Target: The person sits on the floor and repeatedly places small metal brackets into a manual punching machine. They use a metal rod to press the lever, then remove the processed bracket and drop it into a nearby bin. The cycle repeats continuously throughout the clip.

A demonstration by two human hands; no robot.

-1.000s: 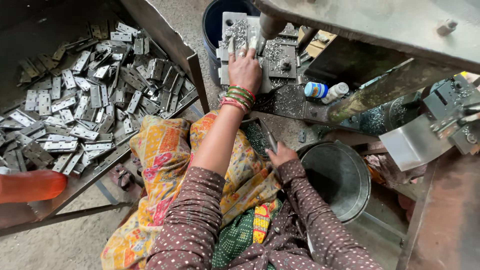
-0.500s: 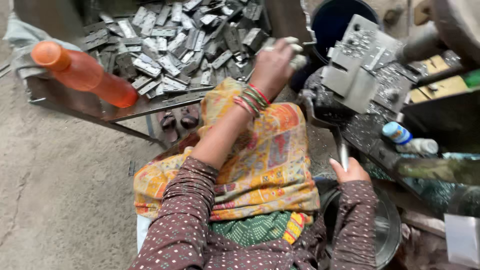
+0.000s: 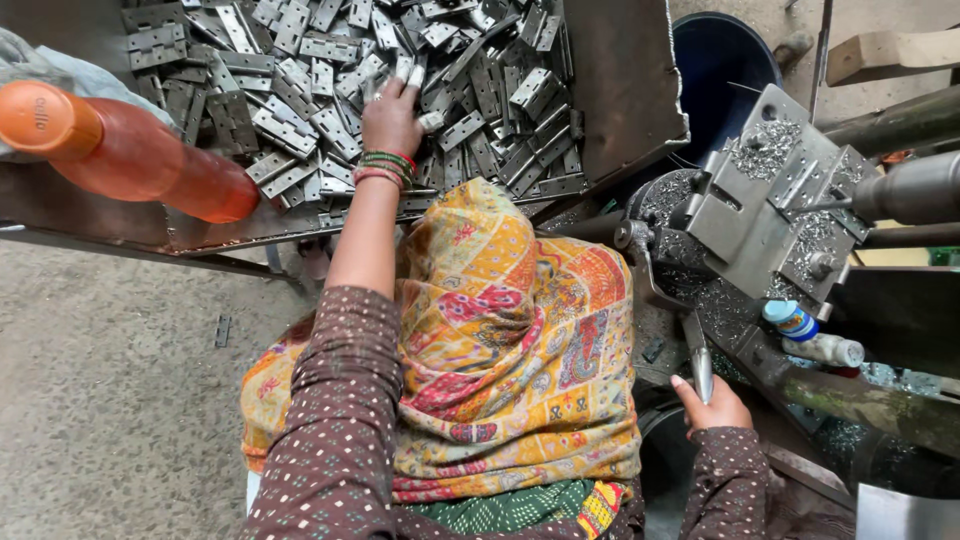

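Note:
My left hand (image 3: 392, 112), with bangles at the wrist and taped fingertips, reaches forward and lies on a heap of grey metal hinges (image 3: 300, 60) in a dark metal tray (image 3: 625, 90). Its fingers press down among the hinges; whether they grip one is hidden. My right hand (image 3: 712, 405) is low at the right, closed around the steel lever handle (image 3: 700, 362) of a drilling machine. The machine's grey jig plate (image 3: 765, 205) is covered with metal shavings. A yellow patterned cloth (image 3: 510, 330) covers my lap between the arms.
An orange plastic bottle (image 3: 130, 155) lies on the tray's left edge. A dark blue bucket (image 3: 725, 65) stands behind the machine. A small white bottle with a blue cap (image 3: 810, 335) lies beside the jig. Grey concrete floor (image 3: 110, 400) is at the left.
My left hand has left the machine's jig plate and swung left onto the heap of hinges; the view turned with it. My right hand stays on the lever handle.

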